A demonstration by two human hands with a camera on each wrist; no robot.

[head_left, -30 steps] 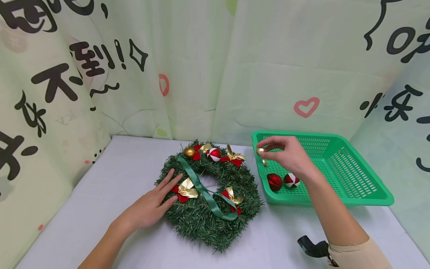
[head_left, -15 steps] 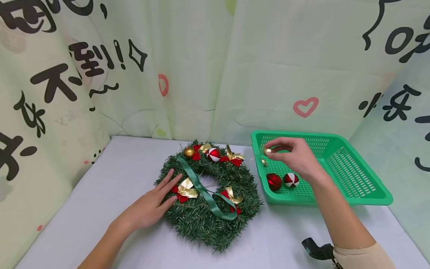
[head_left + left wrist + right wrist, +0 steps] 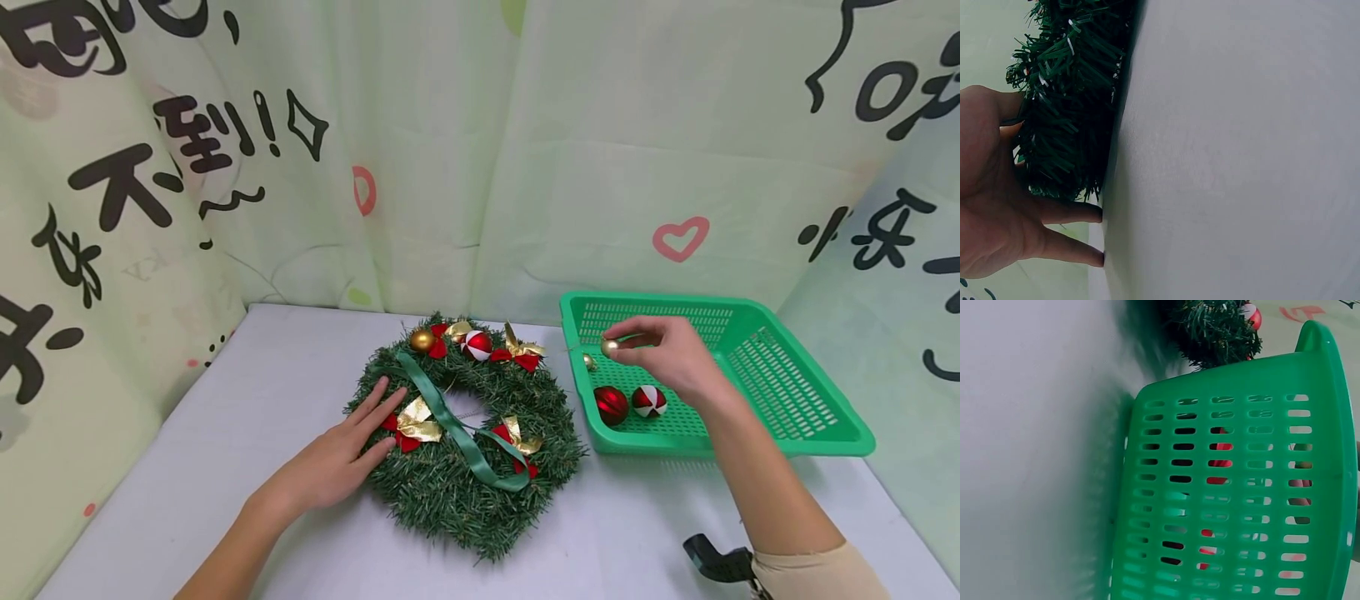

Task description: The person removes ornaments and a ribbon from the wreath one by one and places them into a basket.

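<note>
A green wreath [image 3: 480, 508] lies on the white table, trimmed with red and gold bows [image 3: 417, 422], a gold ball [image 3: 422, 340], a red-and-white ball [image 3: 477, 345] and a green ribbon [image 3: 472, 457]. My left hand [image 3: 341, 458] rests on its left side with fingers spread; in the left wrist view two fingertips reach the table beside it. Over the green basket [image 3: 825, 442], my right hand [image 3: 667, 354] pinches a small gold ball ornament [image 3: 610, 347] between thumb and fingers. Below that hand lie a dark red ball [image 3: 611, 406], another red-and-white ball [image 3: 649, 402] and a small gold ball [image 3: 589, 362].
The basket's perforated wall [image 3: 1222, 487] stands to the right of the wreath, a narrow gap between them. A printed curtain [image 3: 465, 167] hangs behind the table and along its sides. A black wrist-worn device [image 3: 718, 560] sticks out from the right sleeve.
My right hand has moved to the right and slightly down with the gold ball ornament, from the basket's left rim to over its inside. The left hand and wreath have stayed put.
</note>
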